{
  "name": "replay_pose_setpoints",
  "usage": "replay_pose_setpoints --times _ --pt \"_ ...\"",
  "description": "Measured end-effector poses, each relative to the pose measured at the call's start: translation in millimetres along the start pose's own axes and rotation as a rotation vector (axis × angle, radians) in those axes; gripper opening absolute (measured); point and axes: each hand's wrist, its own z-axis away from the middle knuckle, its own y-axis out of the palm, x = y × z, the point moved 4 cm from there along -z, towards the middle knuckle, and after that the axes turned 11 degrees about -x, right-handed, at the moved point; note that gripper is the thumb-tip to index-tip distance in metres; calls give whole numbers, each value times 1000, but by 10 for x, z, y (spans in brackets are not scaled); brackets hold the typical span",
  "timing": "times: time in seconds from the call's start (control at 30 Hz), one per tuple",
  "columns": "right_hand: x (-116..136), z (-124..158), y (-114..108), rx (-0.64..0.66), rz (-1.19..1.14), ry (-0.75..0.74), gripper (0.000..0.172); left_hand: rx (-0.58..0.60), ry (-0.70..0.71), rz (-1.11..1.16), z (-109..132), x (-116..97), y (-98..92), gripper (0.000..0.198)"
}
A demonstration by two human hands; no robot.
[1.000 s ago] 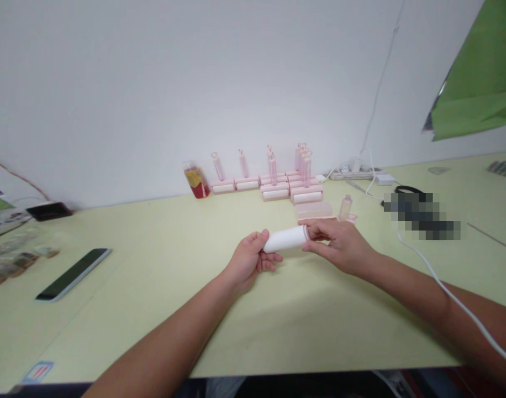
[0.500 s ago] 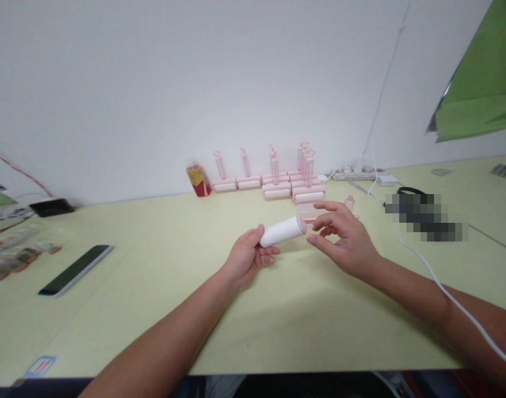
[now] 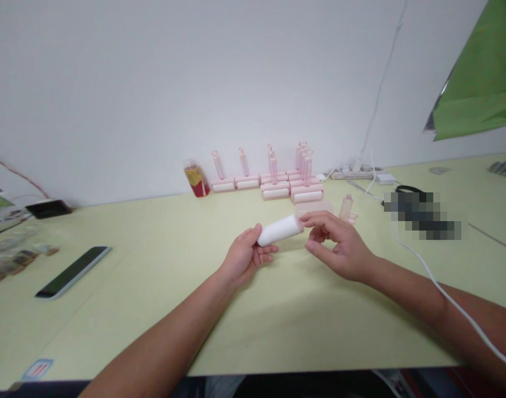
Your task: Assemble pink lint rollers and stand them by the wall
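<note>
My left hand (image 3: 245, 255) is closed around the near end of a white lint roller roll (image 3: 280, 230), thumb on top and fingers beneath. The roll is held above the table, tilted slightly up to the right, with a pinkish rim at its right end. At that end is my right hand (image 3: 340, 243), its fingers curved and apart, the index fingertip at or touching the rim. Behind it, a pale pink plastic piece (image 3: 315, 207) lies partly hidden. A small clear pink handle (image 3: 346, 208) stands beyond the right hand.
Several pink lint rollers (image 3: 306, 193) with upright handles line the wall beside a yellow and red packet (image 3: 197, 179). A phone (image 3: 74, 272) and plastic-wrapped items lie left. At right are a power strip (image 3: 356, 173), a blurred dark object (image 3: 422, 215) and a white cable (image 3: 427, 268).
My right hand has moved slightly left, bringing its index finger to the roll's end. The small pink handle behind it shows more now. My left hand keeps its hold.
</note>
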Motion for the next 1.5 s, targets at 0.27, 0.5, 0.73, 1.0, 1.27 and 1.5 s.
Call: replay_pose_setpoints --times 0.27,0.5,0.73,1.0,1.27,1.5 --pt "-518 -184 -276 -40 559 93 17 -42 67 23 -40 -80 -57 23" --pt "-840 -110 -177 235 726 109 23 -38 85 24 -47 -87 -59 22" --pt "-891 -53 -43 364 785 197 42 -51 68 11 -53 -92 -73 21" --pt "-677 -8 -19 597 929 316 31 -49 84 -8 -48 -93 -78 23" --pt "-634 33 23 514 535 479 10 -55 76 -68 -54 -91 -87 28" --pt "-630 191 229 436 -65 855 56 -58 94 -171 -73 -60 -91 32"
